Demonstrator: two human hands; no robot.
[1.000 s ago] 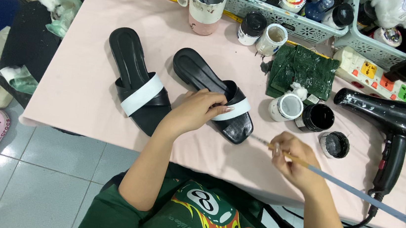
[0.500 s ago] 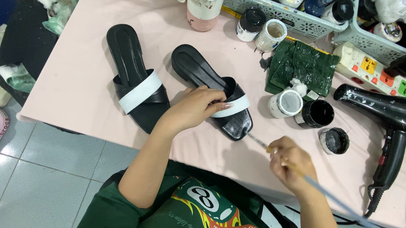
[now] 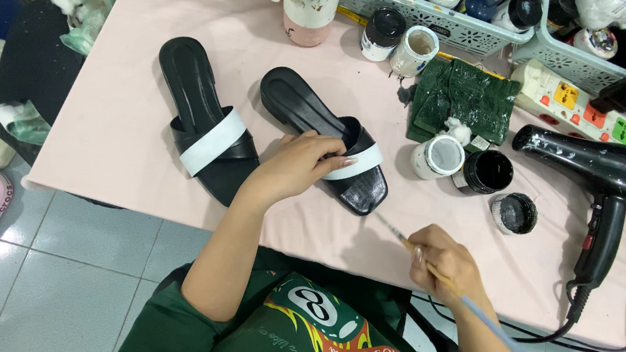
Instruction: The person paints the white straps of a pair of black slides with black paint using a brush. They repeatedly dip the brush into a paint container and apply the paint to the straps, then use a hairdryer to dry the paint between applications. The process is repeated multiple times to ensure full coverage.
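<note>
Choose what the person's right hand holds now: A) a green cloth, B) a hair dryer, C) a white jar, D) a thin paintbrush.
D: the right hand pinches a thin paintbrush whose tip points toward the sandal that the left hand presses down; the hair dryer lies untouched on the table.

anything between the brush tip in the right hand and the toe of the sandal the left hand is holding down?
Nothing visible. The right hand holds a thin long-handled paintbrush, its tip just off the glossy toe of the black flat sandal with the white strap; only bare pink table lies between. The left hand rests on the strap, off that line.
</note>
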